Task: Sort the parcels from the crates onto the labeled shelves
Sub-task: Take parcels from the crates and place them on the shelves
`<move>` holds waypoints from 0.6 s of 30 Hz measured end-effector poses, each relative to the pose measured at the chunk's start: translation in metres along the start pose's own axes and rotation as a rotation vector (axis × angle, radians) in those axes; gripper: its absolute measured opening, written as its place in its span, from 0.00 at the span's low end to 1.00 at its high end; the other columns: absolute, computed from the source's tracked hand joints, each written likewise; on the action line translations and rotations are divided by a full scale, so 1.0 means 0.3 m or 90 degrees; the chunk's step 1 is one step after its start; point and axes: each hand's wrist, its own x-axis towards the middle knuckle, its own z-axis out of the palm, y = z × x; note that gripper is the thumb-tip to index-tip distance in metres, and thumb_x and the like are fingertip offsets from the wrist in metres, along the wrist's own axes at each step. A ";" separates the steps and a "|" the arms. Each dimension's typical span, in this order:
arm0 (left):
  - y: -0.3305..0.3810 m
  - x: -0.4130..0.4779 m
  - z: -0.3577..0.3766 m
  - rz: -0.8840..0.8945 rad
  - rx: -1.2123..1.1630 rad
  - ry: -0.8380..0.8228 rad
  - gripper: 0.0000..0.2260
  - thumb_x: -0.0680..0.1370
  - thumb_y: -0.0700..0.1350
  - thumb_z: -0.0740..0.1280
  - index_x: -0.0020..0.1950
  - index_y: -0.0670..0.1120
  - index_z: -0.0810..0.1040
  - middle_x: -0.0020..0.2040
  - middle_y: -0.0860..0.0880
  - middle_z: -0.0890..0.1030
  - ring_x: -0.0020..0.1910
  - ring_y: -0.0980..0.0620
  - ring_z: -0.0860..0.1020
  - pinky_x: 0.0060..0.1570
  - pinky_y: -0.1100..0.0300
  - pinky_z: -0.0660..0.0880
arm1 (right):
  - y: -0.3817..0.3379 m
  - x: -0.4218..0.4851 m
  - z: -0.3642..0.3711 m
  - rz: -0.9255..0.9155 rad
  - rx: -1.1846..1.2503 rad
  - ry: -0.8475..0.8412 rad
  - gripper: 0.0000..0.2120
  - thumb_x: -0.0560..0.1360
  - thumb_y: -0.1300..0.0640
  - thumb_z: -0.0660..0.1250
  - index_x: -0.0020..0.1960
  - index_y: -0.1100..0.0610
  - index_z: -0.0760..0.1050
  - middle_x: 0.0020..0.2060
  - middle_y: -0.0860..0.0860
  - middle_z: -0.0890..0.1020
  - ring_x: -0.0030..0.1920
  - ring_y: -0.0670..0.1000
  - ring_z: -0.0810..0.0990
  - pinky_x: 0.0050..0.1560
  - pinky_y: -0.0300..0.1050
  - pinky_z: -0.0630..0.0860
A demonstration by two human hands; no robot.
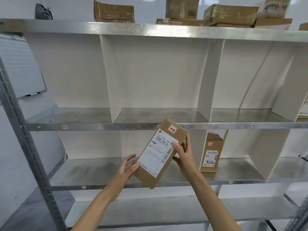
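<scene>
Two bare forearms reach up from the bottom edge. The left hand [129, 165] has its fingers straight and spread, their tips touching the lower left edge of a brown parcel [156, 155]. The right hand [183, 155] grips the parcel's right edge, with the thumb lying on the white shipping label [155, 154] and the fingers curled behind.

The parcel is held in the air, tilted with its top to the right, in front of the rack. Its upper corner overlaps the front lip of the middle shelf [116, 126] and its lower corner overlaps the lip of the lower shelf [100, 169]. A small sticker [172, 129] near its top reads "2-2".

White dividers [113, 90] split both shelves into wide bays. The bays of the middle shelf that are in view are bare, as is the lower shelf's left bay. A second parcel [211, 153] stands upright on the lower shelf, just beside a divider and to the right of the right hand. Small tags [64, 127] sit on the shelf lips.

More cardboard boxes [114, 12] lie along the top shelf [133, 30]. A whiteboard [20, 67] hangs on the wall left of the rack's post [21, 130].
</scene>
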 end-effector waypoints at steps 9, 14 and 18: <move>0.115 -0.026 0.128 0.017 0.093 -0.082 0.27 0.73 0.58 0.67 0.70 0.62 0.60 0.63 0.56 0.75 0.59 0.53 0.78 0.48 0.60 0.79 | -0.012 -0.007 -0.018 0.034 -0.085 -0.143 0.50 0.66 0.44 0.74 0.75 0.37 0.43 0.68 0.46 0.70 0.61 0.49 0.78 0.58 0.51 0.78; 0.076 -0.033 0.146 0.014 0.108 -0.088 0.26 0.74 0.57 0.65 0.70 0.61 0.61 0.65 0.58 0.75 0.62 0.53 0.76 0.57 0.52 0.77 | -0.007 -0.013 -0.034 0.046 -0.111 -0.161 0.51 0.61 0.39 0.77 0.73 0.37 0.48 0.71 0.47 0.68 0.66 0.51 0.73 0.64 0.56 0.73; 0.059 -0.030 0.158 0.010 0.112 -0.076 0.23 0.75 0.54 0.64 0.69 0.61 0.62 0.64 0.58 0.76 0.61 0.55 0.77 0.57 0.53 0.77 | 0.008 -0.017 -0.046 0.056 -0.107 -0.164 0.42 0.61 0.39 0.77 0.67 0.35 0.56 0.69 0.48 0.70 0.67 0.51 0.73 0.64 0.56 0.73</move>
